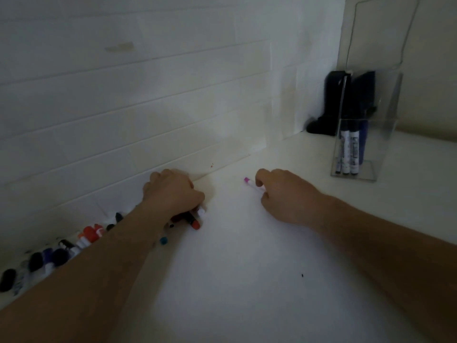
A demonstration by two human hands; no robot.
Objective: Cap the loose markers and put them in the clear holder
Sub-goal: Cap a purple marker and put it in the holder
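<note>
On the smooth white counter (pixel 235 280), the left hand (pixel 173 191) curls its fingers over a bundle of round markers; only an orange-red end (pixel 195 224) and a white tip show under it. To its left, loose markers (pixel 57 253) lie in a row along the tiled wall (pixel 123 107), blurred in dim light. To its right, the right hand (pixel 286 196) pinches a thin white marker with a pink end (pixel 250 183). Farther right stands the clear plastic holder (pixel 371 144), with several dark-capped markers (pixel 350 149) upright inside.

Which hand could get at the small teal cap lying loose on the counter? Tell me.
Probably the left hand: the teal cap lies right beside its forearm, uncovered. But that hand already grips markers, so it would need to free some fingers first.
</note>
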